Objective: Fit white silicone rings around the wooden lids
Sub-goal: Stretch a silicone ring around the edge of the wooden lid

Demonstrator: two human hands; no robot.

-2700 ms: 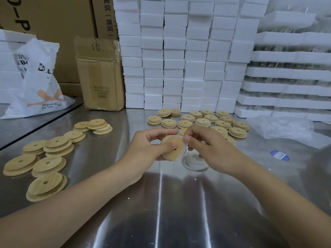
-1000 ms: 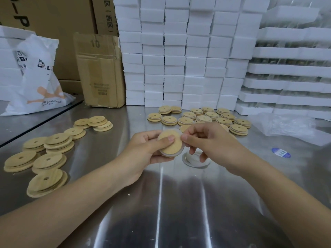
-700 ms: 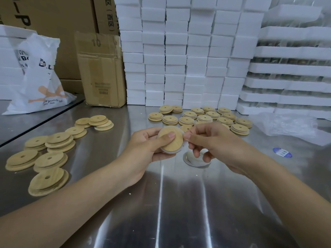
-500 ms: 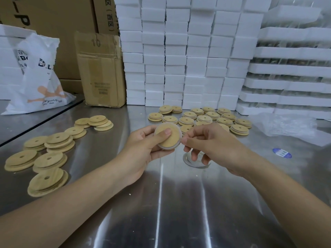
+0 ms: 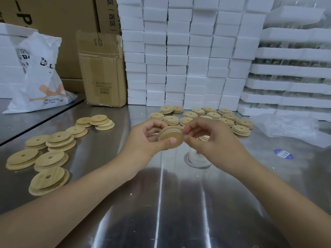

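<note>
One wooden lid [image 5: 170, 136] is held above the bench [image 5: 161, 203]. The left hand [image 5: 143, 140] grips it, thumb on the near face and fingers curled behind, while the right hand [image 5: 213, 142] pinches its right edge. White silicone rings [image 5: 197, 161] lie on the bench below the right hand.

Bare steel table [image 5: 161, 203] spreads wide on the near side. Lid stacks [image 5: 48, 158] crowd the left, more lids [image 5: 202, 115] the back, a ring pile [image 5: 197, 159] lies beneath the right hand [image 5: 215, 138], and foam blocks [image 5: 179, 59] wall the far side.
</note>
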